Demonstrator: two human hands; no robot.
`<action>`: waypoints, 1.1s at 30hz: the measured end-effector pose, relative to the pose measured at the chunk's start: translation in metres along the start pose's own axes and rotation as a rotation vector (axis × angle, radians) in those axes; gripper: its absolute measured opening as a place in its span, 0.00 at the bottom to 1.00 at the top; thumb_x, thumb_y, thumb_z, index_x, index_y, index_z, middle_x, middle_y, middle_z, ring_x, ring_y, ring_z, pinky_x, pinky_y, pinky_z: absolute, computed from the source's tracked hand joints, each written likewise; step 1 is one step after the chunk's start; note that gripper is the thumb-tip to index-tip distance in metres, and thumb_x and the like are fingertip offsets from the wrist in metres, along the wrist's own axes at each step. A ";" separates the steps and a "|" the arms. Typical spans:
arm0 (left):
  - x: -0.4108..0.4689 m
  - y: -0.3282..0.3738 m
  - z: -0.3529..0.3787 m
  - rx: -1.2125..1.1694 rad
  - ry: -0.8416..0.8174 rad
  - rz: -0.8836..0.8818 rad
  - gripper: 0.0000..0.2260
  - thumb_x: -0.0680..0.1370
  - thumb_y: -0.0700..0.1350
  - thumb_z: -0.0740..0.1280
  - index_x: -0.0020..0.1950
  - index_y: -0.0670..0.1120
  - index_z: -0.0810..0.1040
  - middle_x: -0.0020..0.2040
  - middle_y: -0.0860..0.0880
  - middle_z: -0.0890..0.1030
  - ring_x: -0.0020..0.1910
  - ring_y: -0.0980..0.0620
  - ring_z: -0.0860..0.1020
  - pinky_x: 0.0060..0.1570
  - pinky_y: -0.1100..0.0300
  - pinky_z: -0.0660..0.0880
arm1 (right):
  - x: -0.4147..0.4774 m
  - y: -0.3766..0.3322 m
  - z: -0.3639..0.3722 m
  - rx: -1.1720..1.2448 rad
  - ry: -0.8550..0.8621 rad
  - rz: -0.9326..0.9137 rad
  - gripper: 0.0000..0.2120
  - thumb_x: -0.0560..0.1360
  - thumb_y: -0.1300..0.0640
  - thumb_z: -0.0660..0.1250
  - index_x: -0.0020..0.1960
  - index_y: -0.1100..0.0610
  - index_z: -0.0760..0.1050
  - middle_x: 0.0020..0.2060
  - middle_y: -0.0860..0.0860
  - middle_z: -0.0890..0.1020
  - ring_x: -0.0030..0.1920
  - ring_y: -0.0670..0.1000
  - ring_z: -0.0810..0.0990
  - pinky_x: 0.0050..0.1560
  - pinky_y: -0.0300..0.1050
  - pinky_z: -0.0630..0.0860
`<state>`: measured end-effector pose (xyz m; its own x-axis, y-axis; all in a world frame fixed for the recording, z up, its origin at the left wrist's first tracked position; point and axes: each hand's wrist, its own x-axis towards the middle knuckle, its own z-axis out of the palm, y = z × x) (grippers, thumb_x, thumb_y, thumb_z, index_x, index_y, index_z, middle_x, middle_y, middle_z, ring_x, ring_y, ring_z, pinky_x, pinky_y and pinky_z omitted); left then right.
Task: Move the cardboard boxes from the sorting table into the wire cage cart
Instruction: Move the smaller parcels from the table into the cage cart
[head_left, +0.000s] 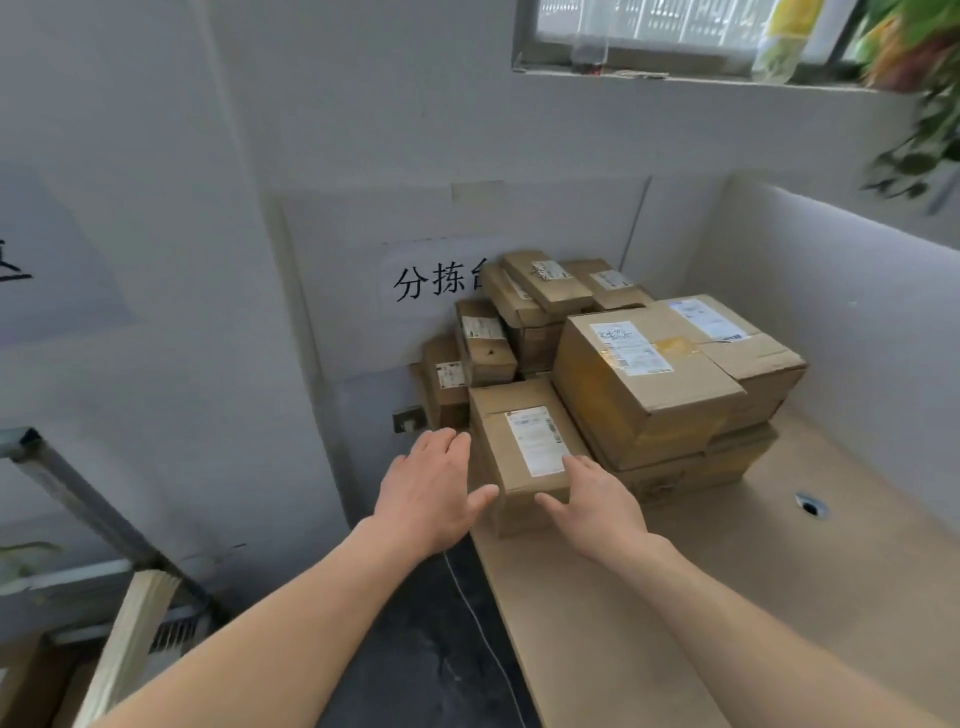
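A pile of several brown cardboard boxes with white labels sits in the far left corner of the tan sorting table (727, 597). The nearest one, a small oblong box (524, 447), lies at the table's left edge. My left hand (428, 491) is open just left of this box, fingers spread, thumb close to its near corner. My right hand (597, 501) is open at the box's near right corner, fingertips on or just above its top. A large box (639, 384) stands to the right on flatter boxes. The cart shows only as a metal frame (67, 483) at the lower left.
A white partition wall (857, 291) bounds the table on the right. A paper sign with black characters (431, 280) hangs behind the pile. The table has a cable hole (810, 505). A thin wire (467, 603) runs down the dark floor beside the table. A wooden slat (130, 639) leans at lower left.
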<state>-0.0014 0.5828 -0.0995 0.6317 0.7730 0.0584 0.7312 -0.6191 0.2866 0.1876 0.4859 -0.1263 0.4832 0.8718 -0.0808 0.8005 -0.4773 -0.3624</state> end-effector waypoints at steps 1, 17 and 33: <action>0.010 -0.004 0.004 -0.008 -0.013 0.006 0.35 0.79 0.64 0.63 0.80 0.48 0.59 0.78 0.49 0.63 0.77 0.49 0.61 0.71 0.47 0.66 | 0.008 -0.001 0.003 0.002 -0.010 0.017 0.29 0.78 0.39 0.66 0.74 0.51 0.67 0.70 0.48 0.73 0.67 0.53 0.74 0.62 0.48 0.75; 0.119 -0.026 0.079 -0.020 -0.315 0.106 0.28 0.78 0.65 0.62 0.72 0.49 0.68 0.66 0.48 0.73 0.65 0.47 0.70 0.60 0.49 0.74 | 0.106 0.008 0.037 -0.050 -0.110 0.264 0.23 0.74 0.41 0.66 0.65 0.52 0.73 0.60 0.52 0.77 0.60 0.56 0.75 0.56 0.50 0.75; 0.123 -0.045 0.091 -0.368 -0.297 -0.076 0.29 0.77 0.55 0.71 0.73 0.48 0.63 0.67 0.48 0.74 0.61 0.47 0.76 0.58 0.52 0.76 | 0.112 0.003 0.061 0.199 -0.166 0.459 0.34 0.67 0.41 0.76 0.66 0.51 0.66 0.59 0.50 0.75 0.53 0.50 0.78 0.47 0.47 0.80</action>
<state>0.0665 0.6932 -0.1918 0.6656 0.7079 -0.2363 0.6721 -0.4308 0.6022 0.2228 0.5888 -0.1932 0.6929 0.5912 -0.4128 0.4291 -0.7982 -0.4229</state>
